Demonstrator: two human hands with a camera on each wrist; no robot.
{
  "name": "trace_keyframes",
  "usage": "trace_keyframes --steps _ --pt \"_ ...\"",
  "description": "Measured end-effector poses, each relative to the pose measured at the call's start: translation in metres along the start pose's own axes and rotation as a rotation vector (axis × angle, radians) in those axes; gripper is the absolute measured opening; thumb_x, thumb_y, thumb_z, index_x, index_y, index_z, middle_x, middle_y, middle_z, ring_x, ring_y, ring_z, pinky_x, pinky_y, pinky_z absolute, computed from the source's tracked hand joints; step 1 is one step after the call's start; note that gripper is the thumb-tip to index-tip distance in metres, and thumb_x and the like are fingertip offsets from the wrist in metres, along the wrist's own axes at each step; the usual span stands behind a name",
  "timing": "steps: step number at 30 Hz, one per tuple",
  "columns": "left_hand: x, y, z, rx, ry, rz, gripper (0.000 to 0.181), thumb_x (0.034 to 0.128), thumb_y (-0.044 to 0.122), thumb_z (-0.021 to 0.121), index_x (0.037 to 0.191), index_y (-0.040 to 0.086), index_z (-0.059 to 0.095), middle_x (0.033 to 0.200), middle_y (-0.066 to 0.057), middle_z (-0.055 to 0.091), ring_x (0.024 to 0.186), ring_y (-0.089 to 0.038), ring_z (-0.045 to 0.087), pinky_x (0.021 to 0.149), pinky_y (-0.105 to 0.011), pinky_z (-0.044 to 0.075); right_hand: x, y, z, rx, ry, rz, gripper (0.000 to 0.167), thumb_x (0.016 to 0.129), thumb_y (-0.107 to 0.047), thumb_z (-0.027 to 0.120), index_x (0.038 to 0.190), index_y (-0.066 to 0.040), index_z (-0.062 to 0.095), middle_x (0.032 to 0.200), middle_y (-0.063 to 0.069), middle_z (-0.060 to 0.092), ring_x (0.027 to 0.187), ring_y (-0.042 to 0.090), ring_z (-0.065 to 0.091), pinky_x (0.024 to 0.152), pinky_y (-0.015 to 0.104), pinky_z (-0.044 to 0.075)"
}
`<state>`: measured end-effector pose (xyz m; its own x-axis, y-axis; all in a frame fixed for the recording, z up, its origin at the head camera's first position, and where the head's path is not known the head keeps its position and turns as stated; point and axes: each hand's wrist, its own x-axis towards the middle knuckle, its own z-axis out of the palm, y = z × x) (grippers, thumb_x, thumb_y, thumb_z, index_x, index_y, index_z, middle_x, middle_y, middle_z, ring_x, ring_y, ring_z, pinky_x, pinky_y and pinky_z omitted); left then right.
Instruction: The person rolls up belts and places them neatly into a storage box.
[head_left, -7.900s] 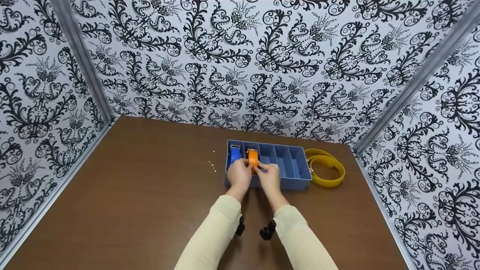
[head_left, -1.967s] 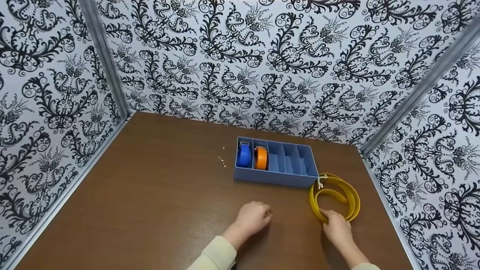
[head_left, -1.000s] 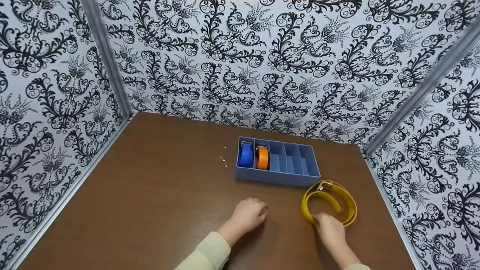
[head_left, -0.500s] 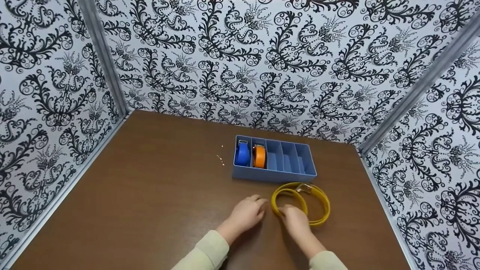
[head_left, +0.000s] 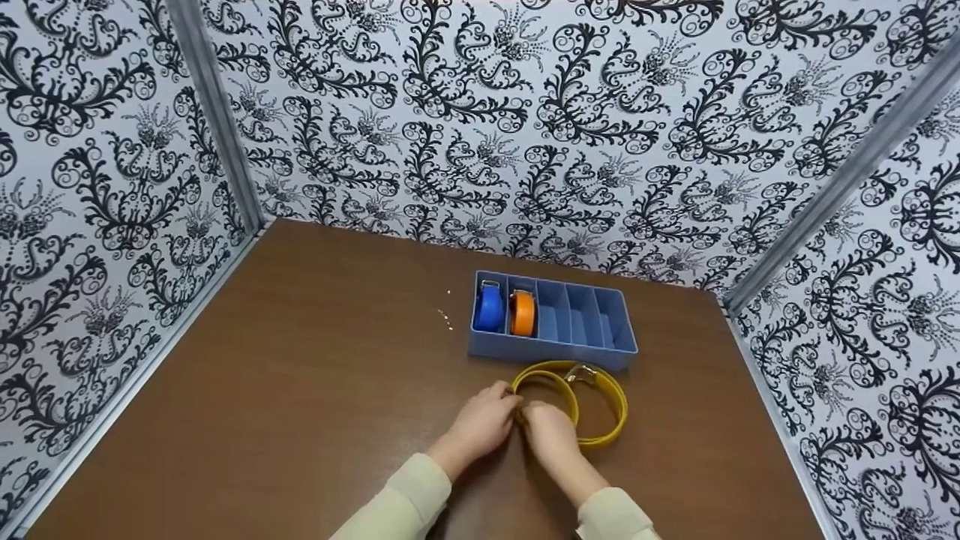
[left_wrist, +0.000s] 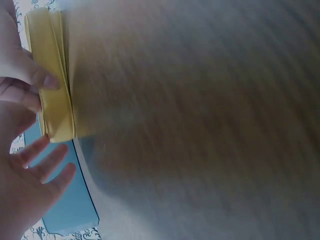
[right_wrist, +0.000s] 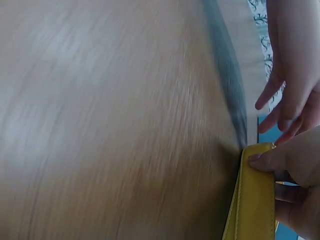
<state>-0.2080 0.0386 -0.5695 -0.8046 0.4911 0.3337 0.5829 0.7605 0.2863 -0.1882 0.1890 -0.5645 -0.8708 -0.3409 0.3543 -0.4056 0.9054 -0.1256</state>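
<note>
A loosely coiled yellow belt (head_left: 621,411) with a metal buckle (head_left: 581,373) lies on the table in front of the divided box. My right hand (head_left: 551,433) pinches the coil's near left edge; in the right wrist view its thumb lies flat on the yellow strap (right_wrist: 255,205) with fingers behind. Close by on the left is my left hand (head_left: 481,421). Its fingers look parted and loosely straight in the left wrist view, with one fingertip at the belt's (left_wrist: 57,117) edge; whether it touches is unclear.
The blue-grey box (head_left: 551,349) has several compartments. A rolled blue belt (head_left: 490,307) fills the leftmost, an orange one (head_left: 523,313) the second. Small light specks (head_left: 445,319) show on the brown table (head_left: 322,360) left of the box. Patterned walls enclose the table's back and sides.
The blue and orange belts stand in the box. My right hand has drawn the yellow belt from the box's right side leftward to its front, meeting my left hand, which stayed nearly in place lately.
</note>
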Motion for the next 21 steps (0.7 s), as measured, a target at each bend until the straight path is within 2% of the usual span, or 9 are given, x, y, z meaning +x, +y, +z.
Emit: trace_keyframes --steps 6,8,11,15,19,21 --pt "0.002 -0.005 -0.004 0.153 0.1 -0.022 0.011 0.0867 0.016 0.065 0.086 0.016 0.076 0.089 0.0 0.059 0.074 -0.022 0.06 0.058 -0.036 0.05 0.001 -0.002 0.0 0.01 -0.028 -0.026 0.018 0.074 -0.004 0.075 0.069 -0.014 0.061 0.069 0.0 0.06 0.069 0.026 0.061 0.059 0.042 0.05" --pt "0.003 -0.008 -0.006 0.196 0.114 -0.039 0.01 0.0852 0.019 0.067 0.081 0.017 0.076 0.083 0.001 0.059 0.07 -0.022 0.059 0.055 -0.036 0.049 0.002 -0.001 0.0 0.017 -0.037 -0.055 0.019 0.073 -0.01 0.079 0.068 -0.016 0.062 0.069 -0.002 0.059 0.07 0.025 0.059 0.061 0.041 0.049" --pt "0.002 -0.013 -0.009 0.203 0.12 -0.1 0.011 0.0825 0.024 0.071 0.076 0.017 0.075 0.078 0.001 0.06 0.068 -0.023 0.059 0.057 -0.037 0.05 0.004 0.002 0.0 0.035 -0.024 -0.15 0.018 0.073 -0.022 0.083 0.07 -0.015 0.066 0.071 -0.003 0.057 0.074 0.023 0.056 0.065 0.04 0.047" --pt "-0.002 -0.02 -0.013 0.159 0.107 -0.207 0.011 0.0793 0.026 0.076 0.075 0.016 0.074 0.077 0.0 0.061 0.07 -0.024 0.061 0.062 -0.037 0.052 0.006 0.008 0.001 0.048 0.037 -0.253 0.026 0.073 -0.037 0.082 0.078 -0.013 0.074 0.079 -0.001 0.062 0.08 0.023 0.056 0.071 0.042 0.046" --pt "-0.006 -0.028 -0.018 0.05 0.095 -0.291 0.009 0.0779 0.019 0.077 0.078 0.013 0.07 0.075 -0.001 0.061 0.07 -0.024 0.063 0.062 -0.037 0.053 0.006 0.015 0.001 0.06 0.058 -0.281 0.037 0.074 -0.046 0.079 0.087 -0.012 0.077 0.092 0.002 0.066 0.09 0.024 0.057 0.08 0.045 0.046" --pt "-0.006 -0.032 -0.019 -0.006 0.109 -0.317 0.013 0.077 0.015 0.078 0.084 0.011 0.067 0.076 -0.004 0.063 0.07 -0.026 0.064 0.063 -0.039 0.053 0.007 0.018 -0.001 0.057 0.05 -0.285 0.04 0.075 -0.049 0.078 0.09 -0.012 0.077 0.096 0.003 0.065 0.094 0.026 0.056 0.086 0.047 0.045"
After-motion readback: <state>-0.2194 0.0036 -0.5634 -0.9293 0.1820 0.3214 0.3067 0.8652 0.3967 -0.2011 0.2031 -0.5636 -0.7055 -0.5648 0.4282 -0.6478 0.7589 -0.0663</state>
